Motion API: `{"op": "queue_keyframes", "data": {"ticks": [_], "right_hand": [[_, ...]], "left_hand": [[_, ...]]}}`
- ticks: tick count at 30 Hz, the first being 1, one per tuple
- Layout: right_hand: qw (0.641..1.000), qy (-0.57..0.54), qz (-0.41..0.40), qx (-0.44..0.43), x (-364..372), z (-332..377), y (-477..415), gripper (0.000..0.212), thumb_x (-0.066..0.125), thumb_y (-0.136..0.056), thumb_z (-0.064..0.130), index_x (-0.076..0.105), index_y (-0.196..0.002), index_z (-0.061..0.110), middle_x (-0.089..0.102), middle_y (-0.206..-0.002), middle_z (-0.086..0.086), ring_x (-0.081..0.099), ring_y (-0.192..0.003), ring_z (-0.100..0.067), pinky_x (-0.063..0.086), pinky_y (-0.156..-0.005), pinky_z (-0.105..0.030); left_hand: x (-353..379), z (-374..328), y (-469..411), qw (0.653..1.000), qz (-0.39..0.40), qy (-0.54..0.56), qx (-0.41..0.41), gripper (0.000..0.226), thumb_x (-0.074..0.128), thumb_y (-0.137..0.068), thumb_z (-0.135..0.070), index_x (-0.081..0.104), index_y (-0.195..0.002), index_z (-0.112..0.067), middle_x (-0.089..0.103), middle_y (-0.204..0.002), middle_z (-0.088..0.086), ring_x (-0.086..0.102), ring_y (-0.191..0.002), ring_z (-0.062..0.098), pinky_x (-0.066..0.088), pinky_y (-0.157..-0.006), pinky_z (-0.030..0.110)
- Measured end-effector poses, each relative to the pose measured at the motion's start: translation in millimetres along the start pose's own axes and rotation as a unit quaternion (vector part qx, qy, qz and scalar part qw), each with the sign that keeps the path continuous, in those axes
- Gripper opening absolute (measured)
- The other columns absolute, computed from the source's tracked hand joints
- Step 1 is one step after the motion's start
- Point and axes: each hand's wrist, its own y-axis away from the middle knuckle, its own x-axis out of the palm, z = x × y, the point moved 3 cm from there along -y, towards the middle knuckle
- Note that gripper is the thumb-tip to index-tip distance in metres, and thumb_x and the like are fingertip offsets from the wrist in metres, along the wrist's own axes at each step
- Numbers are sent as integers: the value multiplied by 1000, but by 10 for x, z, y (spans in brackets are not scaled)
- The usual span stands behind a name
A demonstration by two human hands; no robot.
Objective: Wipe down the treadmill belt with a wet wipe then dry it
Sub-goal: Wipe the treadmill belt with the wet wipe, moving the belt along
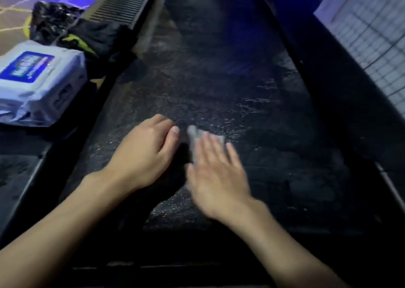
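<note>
My right hand [217, 176] lies flat on the wet wipe [194, 134], fingers [213, 149] straight and a little apart, pressing it onto the treadmill belt [208, 79] at the near middle, closer to the near end than the far one. The hand is blurred, so I judge I am mid-stroke. My left hand [144, 154] rests on the belt just beside it, toward the left edge, its fingers loosely curled under and holding nothing.

I judge this to be the wet pass, well along. The belt shows pale, shiny streaks across its middle and out toward the far end, which I take for moisture from the wipe. The strip nearest me and the right side are darker and duller, so they may not be done, though the dim light makes that hard to call. The drying has not begun: nothing dry is in either hand.

Off the left edge, beside the ribbed side rail [125, 0], sits the pack of wipes [37, 84]. Beyond it are a crumpled black bag [52, 18] and a dark cloth [96, 38] with yellow-green trim; whether that cloth is meant for drying I cannot tell. Past the right edge stands a white gridded panel [372, 35]. The room is dark, with blue light on the floor.
</note>
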Motion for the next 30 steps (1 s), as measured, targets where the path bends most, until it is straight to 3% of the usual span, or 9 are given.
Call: {"op": "queue_keyframes", "data": {"ticks": [3, 7, 11, 14, 18, 20, 23, 26, 30], "right_hand": [[991, 5, 16, 136, -74, -855, 145, 65, 4, -105, 47, -15, -157, 14, -21, -164, -3, -22, -150, -17, -10, -123, -45], [946, -31, 17, 321, -131, -1627, 328, 68, 6, -104, 48, -11, -157, 9, -17, -165, -7, -16, -152, -19, -10, -123, -44], [931, -51, 13, 360, -145, -1615, 171, 70, 7, -104, 47, -13, -155, 2, -17, -164, -15, -15, -152, -26, -10, -123, -44], [961, -53, -8, 271, -140, -1156, -164, 70, 8, -104, 48, -21, -154, 7, -18, -164, -14, -16, -152, -27, -12, -122, -44], [997, -32, -26, 67, -100, 45, -791, 71, 13, -105, 44, -22, -153, 7, -19, -164, -12, -19, -151, -25, -12, -122, -46], [1000, 10, -10, -21, -75, 648, -1021, 75, 27, -103, 37, -20, -154, 7, -18, -165, -10, -19, -151, -24, -15, -121, -46], [992, 34, 6, -125, -121, 1139, -1271, 76, 32, -102, 33, -16, -157, 10, -17, -166, -7, -17, -152, -21, -14, -121, -45], [984, 56, 16, -168, -166, 1093, -1376, 74, 34, -101, 30, -10, -158, 14, -16, -166, -5, -16, -152, -18, -11, -121, -47], [997, -7, -11, -81, -229, 428, -1521, 71, 31, -102, 32, -8, -158, 16, -10, -167, -5, -12, -153, -19, -11, -122, -47]], "left_hand": [[219, -169, -123, 998, 40, -42, 34, 39, 26, -97, -44, 52, -81, -20, 53, -89, -2, 54, -88, 22, 47, -80, 40], [329, -221, -192, 988, 79, -117, 58, 47, 24, -84, -40, 65, -95, -20, 59, -101, -2, 55, -99, 22, 48, -85, 36], [249, -157, -110, 991, 68, -102, 50, 37, 39, -82, -31, 71, -100, -26, 59, -107, -6, 54, -102, 21, 49, -85, 35], [162, -27, -21, 991, 58, -120, 29, 39, 36, -84, -37, 69, -100, -27, 58, -103, -5, 53, -96, 23, 47, -82, 40], [-23, 278, 57, 993, 12, -111, -46, 28, 40, -86, -34, 59, -96, -16, 52, -99, 4, 51, -93, 27, 47, -84, 42], [-156, 451, 93, 990, -38, -93, -97, 15, 53, -88, -21, 54, -98, -9, 48, -101, 12, 52, -93, 34, 47, -87, 45], [-366, 731, 169, 977, -74, -74, -188, 33, 67, -78, 3, 52, -107, 0, 42, -111, 24, 51, -99, 41, 43, -95, 48], [-337, 755, 150, 976, 7, -144, -162, 46, 66, -74, -1, 52, -117, -1, 48, -110, 21, 54, -97, 42, 48, -90, 50], [-144, 449, -97, 960, 71, -253, -94, 47, 35, -80, -42, 54, -116, -19, 59, -114, 5, 58, -99, 33, 49, -76, 44]]}}
